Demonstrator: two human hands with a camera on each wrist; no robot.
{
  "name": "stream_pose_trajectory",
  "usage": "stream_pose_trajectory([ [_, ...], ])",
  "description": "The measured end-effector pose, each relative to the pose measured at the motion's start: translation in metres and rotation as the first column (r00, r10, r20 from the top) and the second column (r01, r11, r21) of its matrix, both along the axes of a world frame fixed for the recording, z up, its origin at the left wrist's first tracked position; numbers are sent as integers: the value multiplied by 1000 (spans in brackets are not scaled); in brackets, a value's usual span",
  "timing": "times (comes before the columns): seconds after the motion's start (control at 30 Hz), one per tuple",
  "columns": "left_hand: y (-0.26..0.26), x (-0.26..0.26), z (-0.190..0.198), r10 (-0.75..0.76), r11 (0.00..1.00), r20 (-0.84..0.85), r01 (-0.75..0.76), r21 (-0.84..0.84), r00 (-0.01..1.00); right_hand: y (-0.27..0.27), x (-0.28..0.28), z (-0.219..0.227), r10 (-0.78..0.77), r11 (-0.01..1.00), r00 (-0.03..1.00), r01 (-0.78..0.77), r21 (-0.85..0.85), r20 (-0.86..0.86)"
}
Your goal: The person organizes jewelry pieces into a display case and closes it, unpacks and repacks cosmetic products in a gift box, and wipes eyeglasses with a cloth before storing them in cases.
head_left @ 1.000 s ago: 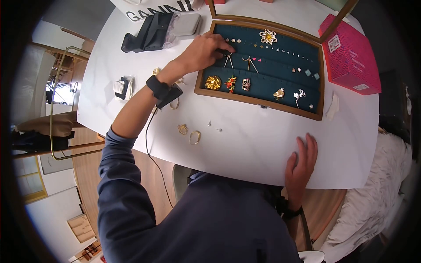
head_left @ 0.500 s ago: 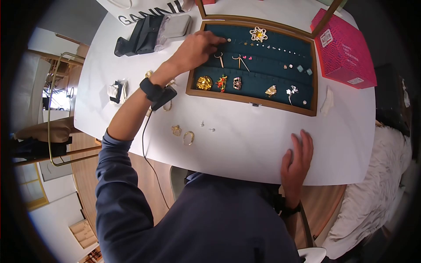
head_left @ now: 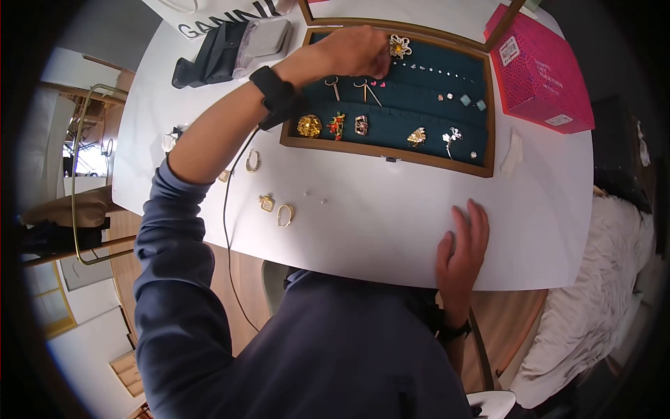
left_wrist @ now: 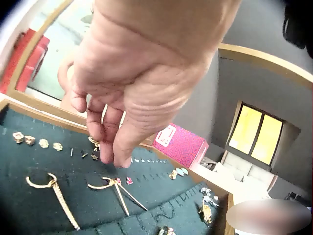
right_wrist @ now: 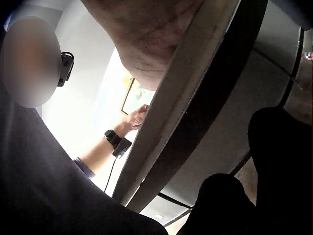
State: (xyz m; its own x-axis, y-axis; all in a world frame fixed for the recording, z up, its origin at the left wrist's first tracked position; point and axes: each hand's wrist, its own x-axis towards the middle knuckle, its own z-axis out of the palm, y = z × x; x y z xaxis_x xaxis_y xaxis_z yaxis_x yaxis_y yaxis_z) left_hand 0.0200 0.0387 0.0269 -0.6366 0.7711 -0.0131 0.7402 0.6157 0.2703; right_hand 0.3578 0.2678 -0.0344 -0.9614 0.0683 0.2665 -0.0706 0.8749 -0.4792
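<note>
Locate star-shaped stud earring (left_wrist: 94,156) in upper row of wooden jewellery box (head_left: 335,149), without discernible long axis, just beside fingertips of left hand (head_left: 356,52). Treat left hand as nearer, with thumb and fingertips close together; cannot tell whether pinching anything. Find right hand (head_left: 462,248) well apart, fingers extended, resting on white table (head_left: 391,230).

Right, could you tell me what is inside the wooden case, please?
The case holds a flower-shaped piece, pink hearts and more. In the head view the left hand hides part of its upper left; the left wrist view shows studs there, but not what the fingers cover.
</note>
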Motion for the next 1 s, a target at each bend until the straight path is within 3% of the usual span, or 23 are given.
stream_pose_trajectory([
  [0.1, 3, 0, 5, -2, 996, 131, 14, -85, 991, 1, -1, 0, 2, 1000, 1000, -2, -5, -4],
  [0.23, -4, 0, -4, 24, 994, 150, -8, -106, 988, 2, -1, 0, 15, 1000, 1000, -15, 5, -12],
  [0.3, -7, -2, -10, -8, 999, 102, 12, -42, 995, 2, -1, -1, 14, 1000, 1000, -14, 10, -9],
  [0.63, -9, 2, -11, 56, 998, 105, -53, -32, 993, 1, -1, 1, 13, 1000, 1000, -13, 17, 4],
  [0.73, -10, -1, -18, 29, 999, 34, -28, -22, 999, 1, 0, 1, 14, 1000, 1000, -14, 16, 2],
  [0.8, -9, 1, -16, 54, 994, -85, -45, 103, 995, 1, 0, 1, 13, 1000, 1000, -13, 17, 3],
  [0.9, 1, -3, -10, -11, 989, 4, 10, 145, 1000, 1, 0, 1, 15, 1000, 1000, -15, 15, 3],
  [1.0, 11, -6, -21, -37, 992, -34, 40, 119, 999, 1, 0, 1, 16, 1000, 1000, -16, 7, 8],
])
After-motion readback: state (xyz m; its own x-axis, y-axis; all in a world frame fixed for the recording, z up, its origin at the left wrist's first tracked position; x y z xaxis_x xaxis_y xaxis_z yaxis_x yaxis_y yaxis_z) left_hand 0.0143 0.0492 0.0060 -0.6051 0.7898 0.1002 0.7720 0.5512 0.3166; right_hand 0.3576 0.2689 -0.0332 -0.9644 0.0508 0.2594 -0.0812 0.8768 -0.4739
